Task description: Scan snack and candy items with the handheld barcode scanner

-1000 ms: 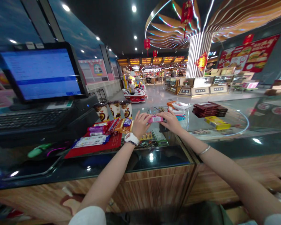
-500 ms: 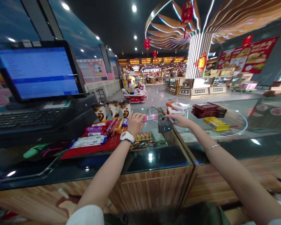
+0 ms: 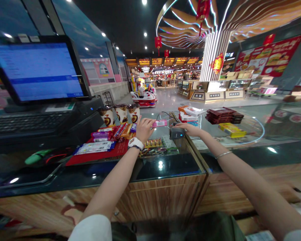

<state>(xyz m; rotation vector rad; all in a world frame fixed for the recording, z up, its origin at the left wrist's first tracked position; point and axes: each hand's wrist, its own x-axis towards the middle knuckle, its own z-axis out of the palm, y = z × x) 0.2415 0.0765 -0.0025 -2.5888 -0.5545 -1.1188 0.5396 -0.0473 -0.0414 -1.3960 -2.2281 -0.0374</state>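
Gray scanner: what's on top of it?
The right hand lies over the upper end of the gray scanner, fingers across its top. What's directly beneath them is covered, so their grip can't be judged. The face with a blue light shows.

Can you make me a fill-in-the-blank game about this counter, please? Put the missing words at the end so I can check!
1. The small pack in the left hand is coloured ____.
2. The right hand is at a dark scanner, whose small light glows ____.
3. The patterned cups standing in a row number ____.
4. The watch worn by the left hand is ____.

Missing words: pink; blue; three; white.
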